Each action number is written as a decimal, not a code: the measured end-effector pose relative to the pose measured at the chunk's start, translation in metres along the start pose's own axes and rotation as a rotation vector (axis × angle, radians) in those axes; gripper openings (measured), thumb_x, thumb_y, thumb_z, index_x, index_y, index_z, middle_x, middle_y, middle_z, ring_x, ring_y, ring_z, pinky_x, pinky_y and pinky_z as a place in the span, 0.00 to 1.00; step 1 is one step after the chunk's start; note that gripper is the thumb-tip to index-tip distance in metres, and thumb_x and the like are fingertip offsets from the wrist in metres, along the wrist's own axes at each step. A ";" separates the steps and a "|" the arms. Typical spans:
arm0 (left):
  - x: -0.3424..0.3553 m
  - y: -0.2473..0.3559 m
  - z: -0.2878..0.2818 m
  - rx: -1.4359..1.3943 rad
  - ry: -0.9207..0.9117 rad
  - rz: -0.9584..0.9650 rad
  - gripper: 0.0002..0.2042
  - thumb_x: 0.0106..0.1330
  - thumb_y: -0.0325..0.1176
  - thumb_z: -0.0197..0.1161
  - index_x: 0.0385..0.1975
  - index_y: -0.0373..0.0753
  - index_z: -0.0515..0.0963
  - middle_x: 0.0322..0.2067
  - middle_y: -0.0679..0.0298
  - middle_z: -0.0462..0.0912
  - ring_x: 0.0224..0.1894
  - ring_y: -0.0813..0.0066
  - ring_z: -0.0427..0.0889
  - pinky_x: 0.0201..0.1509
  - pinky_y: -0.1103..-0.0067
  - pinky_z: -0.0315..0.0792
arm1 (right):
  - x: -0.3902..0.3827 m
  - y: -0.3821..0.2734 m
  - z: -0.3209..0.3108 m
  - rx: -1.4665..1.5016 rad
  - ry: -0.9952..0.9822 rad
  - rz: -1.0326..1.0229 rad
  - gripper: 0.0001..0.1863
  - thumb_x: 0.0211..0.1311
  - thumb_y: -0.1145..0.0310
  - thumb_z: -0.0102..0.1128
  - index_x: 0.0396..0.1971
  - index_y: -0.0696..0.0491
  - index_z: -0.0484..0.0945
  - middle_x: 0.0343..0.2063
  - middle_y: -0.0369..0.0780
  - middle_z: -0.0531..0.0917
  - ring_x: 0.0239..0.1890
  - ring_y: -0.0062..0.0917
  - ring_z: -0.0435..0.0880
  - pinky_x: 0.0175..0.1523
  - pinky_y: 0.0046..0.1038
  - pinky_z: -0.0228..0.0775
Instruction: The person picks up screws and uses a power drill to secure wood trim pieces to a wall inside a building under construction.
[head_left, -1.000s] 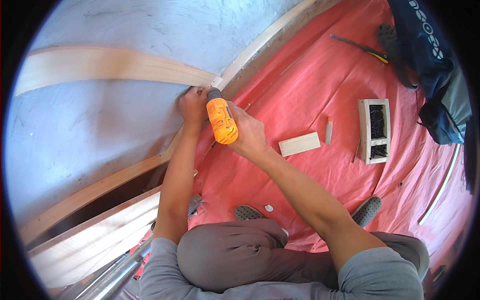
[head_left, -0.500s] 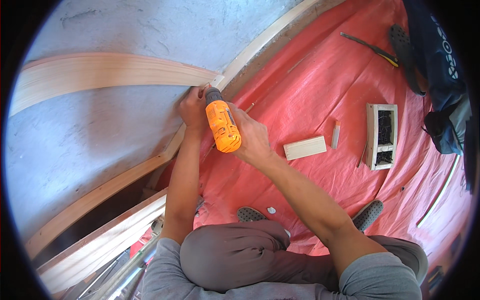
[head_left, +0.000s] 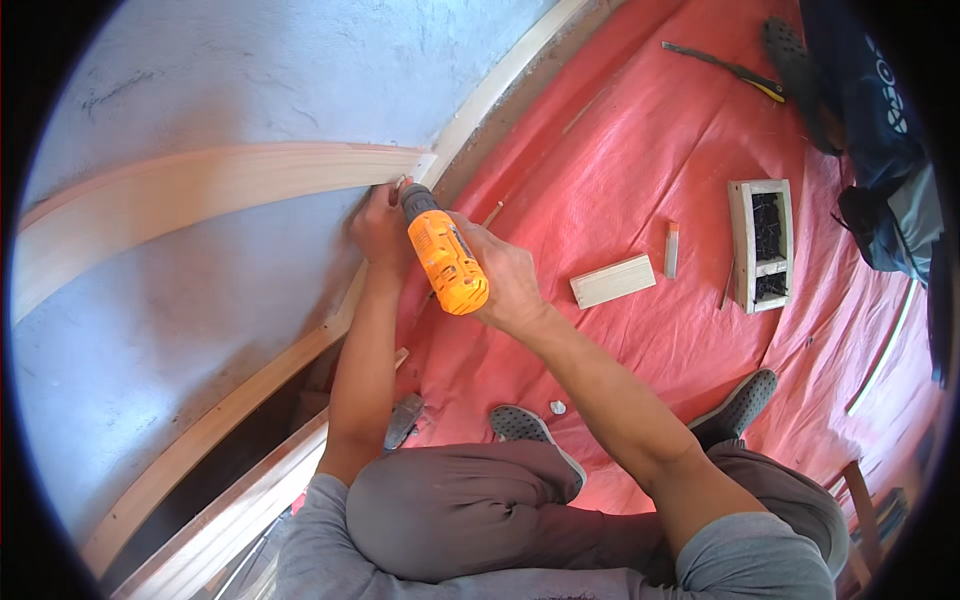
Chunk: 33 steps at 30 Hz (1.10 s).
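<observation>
My right hand (head_left: 505,275) grips an orange and black cordless drill (head_left: 447,262), its nose pointed at the right end of a long pale wooden board (head_left: 250,172) on the pale blue-grey wall (head_left: 170,110). My left hand (head_left: 378,225) is curled just below that board end, beside the drill's nose. Its fingertips pinch near the joint, partly behind the drill, and what they hold is too small to make out. The board end meets a pale wooden strip (head_left: 465,115) that runs diagonally along the wall's edge.
A red tarp (head_left: 650,140) carries a wooden block (head_left: 612,281), a small slim container (head_left: 671,250), a two-compartment wooden box (head_left: 741,245) of dark fasteners and a yellow-handled tool (head_left: 740,75). Dark fabric (head_left: 860,120) and a shoe lie upper right; loose planks (head_left: 240,510) lie lower left.
The view has shifted a little, so the board sits lower in the picture and more floor shows at lower right. Both hands and the drill stay at the same board end.
</observation>
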<state>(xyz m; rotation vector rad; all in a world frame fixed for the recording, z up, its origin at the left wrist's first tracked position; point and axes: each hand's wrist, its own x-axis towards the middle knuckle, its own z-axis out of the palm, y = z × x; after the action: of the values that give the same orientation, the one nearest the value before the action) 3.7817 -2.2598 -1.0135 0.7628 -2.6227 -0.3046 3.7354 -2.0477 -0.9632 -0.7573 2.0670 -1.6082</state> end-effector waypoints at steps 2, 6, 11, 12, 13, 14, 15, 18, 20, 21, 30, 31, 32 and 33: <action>0.001 -0.003 0.000 -0.002 0.004 -0.007 0.21 0.72 0.50 0.73 0.22 0.41 0.80 0.18 0.60 0.82 0.19 0.59 0.80 0.25 0.66 0.73 | 0.001 -0.007 0.002 0.007 -0.010 0.037 0.29 0.66 0.61 0.69 0.64 0.50 0.73 0.49 0.46 0.89 0.48 0.46 0.89 0.47 0.46 0.83; -0.003 -0.002 0.002 0.046 -0.052 -0.011 0.12 0.72 0.45 0.71 0.33 0.42 0.85 0.24 0.59 0.87 0.25 0.56 0.87 0.29 0.64 0.79 | -0.003 -0.008 0.012 0.007 0.025 0.082 0.33 0.65 0.59 0.70 0.68 0.50 0.72 0.53 0.48 0.88 0.50 0.48 0.89 0.50 0.47 0.83; -0.002 -0.005 0.003 -0.026 -0.018 0.015 0.08 0.72 0.39 0.70 0.42 0.42 0.88 0.27 0.59 0.89 0.28 0.55 0.90 0.31 0.64 0.82 | -0.001 -0.015 0.016 0.030 -0.010 0.162 0.36 0.63 0.62 0.73 0.70 0.50 0.74 0.54 0.50 0.88 0.53 0.49 0.89 0.52 0.44 0.84; 0.000 -0.007 0.003 -0.017 -0.020 0.019 0.08 0.72 0.38 0.70 0.43 0.42 0.88 0.27 0.58 0.89 0.28 0.55 0.90 0.31 0.64 0.82 | 0.000 -0.017 0.015 0.031 -0.033 0.190 0.36 0.63 0.62 0.73 0.71 0.50 0.73 0.54 0.50 0.88 0.53 0.49 0.89 0.53 0.44 0.84; -0.001 -0.009 0.004 -0.009 -0.027 0.023 0.08 0.72 0.38 0.71 0.44 0.42 0.88 0.27 0.58 0.89 0.28 0.55 0.90 0.31 0.65 0.82 | -0.001 -0.016 0.017 0.033 -0.017 0.186 0.36 0.63 0.62 0.73 0.71 0.50 0.73 0.54 0.50 0.87 0.53 0.49 0.89 0.53 0.44 0.84; -0.001 -0.011 0.005 -0.018 -0.016 0.026 0.08 0.72 0.38 0.71 0.44 0.42 0.88 0.27 0.58 0.89 0.29 0.55 0.91 0.31 0.65 0.82 | -0.002 -0.015 0.021 0.035 0.000 0.182 0.36 0.63 0.62 0.73 0.71 0.50 0.73 0.54 0.50 0.87 0.52 0.49 0.89 0.53 0.45 0.84; -0.002 -0.013 0.006 -0.028 -0.005 0.029 0.08 0.71 0.37 0.71 0.44 0.42 0.88 0.28 0.57 0.89 0.29 0.55 0.91 0.31 0.65 0.82 | -0.003 -0.015 0.024 0.036 0.018 0.178 0.36 0.63 0.62 0.73 0.71 0.50 0.73 0.54 0.50 0.87 0.52 0.50 0.89 0.53 0.45 0.84; -0.003 -0.011 0.005 -0.094 0.024 0.060 0.08 0.71 0.37 0.72 0.43 0.41 0.88 0.28 0.56 0.90 0.28 0.55 0.91 0.31 0.65 0.83 | -0.003 -0.021 0.030 0.063 0.064 0.173 0.37 0.64 0.56 0.71 0.71 0.50 0.70 0.50 0.52 0.88 0.49 0.51 0.89 0.51 0.50 0.82; -0.001 -0.010 0.008 -0.094 0.052 0.081 0.08 0.71 0.36 0.72 0.42 0.40 0.88 0.27 0.56 0.89 0.28 0.54 0.91 0.31 0.65 0.83 | -0.002 -0.022 0.027 0.075 0.030 0.195 0.38 0.64 0.56 0.71 0.71 0.51 0.70 0.49 0.52 0.88 0.49 0.51 0.89 0.51 0.50 0.82; 0.000 -0.009 0.010 -0.066 0.065 0.088 0.08 0.71 0.36 0.72 0.42 0.40 0.88 0.27 0.56 0.89 0.28 0.54 0.91 0.31 0.65 0.83 | 0.000 -0.023 0.027 0.081 0.014 0.207 0.38 0.64 0.55 0.72 0.71 0.52 0.69 0.49 0.52 0.88 0.49 0.50 0.89 0.51 0.50 0.82; -0.018 -0.032 0.008 -0.279 -0.145 -0.101 0.08 0.71 0.37 0.71 0.42 0.40 0.87 0.28 0.54 0.90 0.30 0.53 0.92 0.33 0.65 0.84 | 0.016 -0.070 0.037 0.056 -0.022 0.411 0.36 0.64 0.58 0.71 0.69 0.53 0.69 0.51 0.52 0.88 0.51 0.51 0.89 0.51 0.51 0.81; -0.021 -0.033 0.004 -0.322 -0.170 -0.125 0.08 0.71 0.37 0.71 0.42 0.40 0.87 0.28 0.54 0.90 0.31 0.53 0.92 0.33 0.65 0.84 | 0.017 -0.074 0.035 0.060 -0.036 0.414 0.36 0.64 0.57 0.71 0.69 0.54 0.69 0.52 0.52 0.87 0.51 0.51 0.88 0.52 0.51 0.81; -0.023 -0.034 0.001 -0.355 -0.196 -0.138 0.08 0.71 0.37 0.71 0.42 0.40 0.87 0.28 0.54 0.90 0.31 0.53 0.92 0.33 0.65 0.84 | 0.018 -0.077 0.033 0.073 -0.037 0.419 0.37 0.64 0.57 0.72 0.69 0.54 0.68 0.53 0.52 0.87 0.51 0.51 0.88 0.52 0.51 0.81; -0.024 -0.036 -0.001 -0.386 -0.220 -0.153 0.08 0.71 0.37 0.71 0.42 0.40 0.87 0.28 0.54 0.90 0.31 0.53 0.92 0.33 0.65 0.84 | 0.020 -0.081 0.031 0.085 -0.039 0.424 0.38 0.63 0.57 0.72 0.70 0.55 0.68 0.54 0.53 0.86 0.52 0.51 0.88 0.53 0.51 0.81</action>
<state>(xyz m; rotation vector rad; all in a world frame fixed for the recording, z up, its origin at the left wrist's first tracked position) 3.8172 -2.2763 -1.0310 0.8313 -2.5830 -0.9559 3.7524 -2.0985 -0.8927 -0.2900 1.9526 -1.4168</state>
